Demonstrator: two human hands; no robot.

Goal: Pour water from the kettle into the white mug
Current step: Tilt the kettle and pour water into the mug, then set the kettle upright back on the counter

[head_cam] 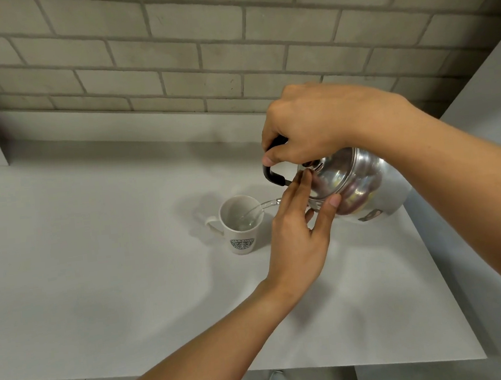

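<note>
Two hands on tilted shiny steel kettle (362, 185), right hand (307, 126) gripping black handle (274, 176), left hand (299, 234) fingers spread against lid, white mug (240, 224) part filled

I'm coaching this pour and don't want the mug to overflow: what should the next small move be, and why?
Probably hold the tilt and keep pouring. The right hand grips the black handle of the steel kettle, the left hand steadies its lid, and the water stream lands inside the white mug, which looks only shallowly filled.
</note>
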